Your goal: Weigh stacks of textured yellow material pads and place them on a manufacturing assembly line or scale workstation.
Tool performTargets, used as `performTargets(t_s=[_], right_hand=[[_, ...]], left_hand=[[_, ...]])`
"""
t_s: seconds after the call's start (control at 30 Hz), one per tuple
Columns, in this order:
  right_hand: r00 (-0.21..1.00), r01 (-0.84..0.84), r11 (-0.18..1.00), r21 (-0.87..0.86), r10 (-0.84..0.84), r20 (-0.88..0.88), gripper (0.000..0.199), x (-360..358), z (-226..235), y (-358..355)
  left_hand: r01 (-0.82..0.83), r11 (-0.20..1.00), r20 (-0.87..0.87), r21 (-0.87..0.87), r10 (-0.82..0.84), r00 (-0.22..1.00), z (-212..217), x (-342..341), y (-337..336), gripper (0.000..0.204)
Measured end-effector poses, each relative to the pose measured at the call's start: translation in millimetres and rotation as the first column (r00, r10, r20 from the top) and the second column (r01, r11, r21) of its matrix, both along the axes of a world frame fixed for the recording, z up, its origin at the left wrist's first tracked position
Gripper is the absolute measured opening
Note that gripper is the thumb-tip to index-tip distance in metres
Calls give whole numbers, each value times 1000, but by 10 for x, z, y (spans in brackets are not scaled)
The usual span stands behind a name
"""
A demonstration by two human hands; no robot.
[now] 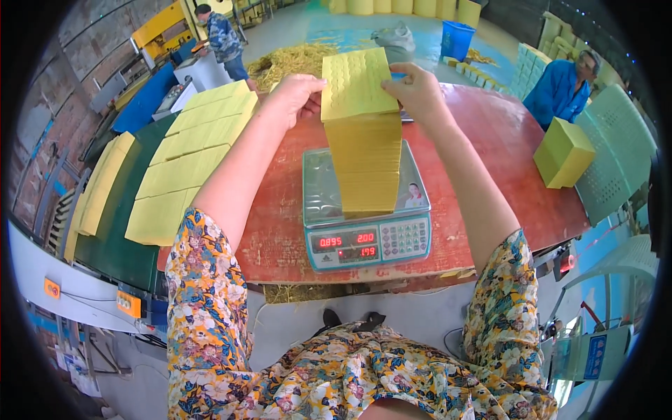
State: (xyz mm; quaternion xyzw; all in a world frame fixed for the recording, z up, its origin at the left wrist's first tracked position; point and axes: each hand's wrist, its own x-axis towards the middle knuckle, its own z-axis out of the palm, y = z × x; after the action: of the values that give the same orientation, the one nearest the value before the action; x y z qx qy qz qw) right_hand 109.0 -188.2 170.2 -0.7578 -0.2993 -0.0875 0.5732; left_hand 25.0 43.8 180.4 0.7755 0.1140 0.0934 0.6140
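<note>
A tall stack of yellow paper stands upright on the metal pan of a digital weighing scale. Rows of small curved marks are pressed into its top sheet. My left hand is at the upper left edge of the stack, thumb against the paper and fingers curled. At the upper right edge, my right hand pinches the side between thumb and fingers. How many sheets either hand grips cannot be made out. Red digits glow on the scale's front panel, beside a grey keypad.
The scale rests on a worn red table. Several yellow paper stacks lie on a green surface at the left. Near a person in blue at the right is a yellow block. Another person stands far left; a blue bin stands behind.
</note>
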Motion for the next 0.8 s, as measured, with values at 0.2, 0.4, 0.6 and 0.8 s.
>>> performTargets(t_s=[0.2, 0.4, 0.6, 0.8], right_hand=[[998, 69, 997, -37, -69, -2, 49, -34, -38, -49], [989, 142, 985, -100, -137, 53, 44, -193, 15, -105], [986, 159, 985, -70, -154, 69, 39, -219, -89, -138], [988, 154, 988, -3, -154, 34, 32, -221, -188, -126]], left_hand=[[37, 999, -19, 33, -36, 999, -53, -14, -77, 24], [15, 991, -21, 130, -13, 1000, -16, -57, -138, 25], [5, 984, -7, 176, -3, 1000, -24, -92, -210, 25], [28, 979, 28, 204, -35, 999, -112, -69, -193, 28]])
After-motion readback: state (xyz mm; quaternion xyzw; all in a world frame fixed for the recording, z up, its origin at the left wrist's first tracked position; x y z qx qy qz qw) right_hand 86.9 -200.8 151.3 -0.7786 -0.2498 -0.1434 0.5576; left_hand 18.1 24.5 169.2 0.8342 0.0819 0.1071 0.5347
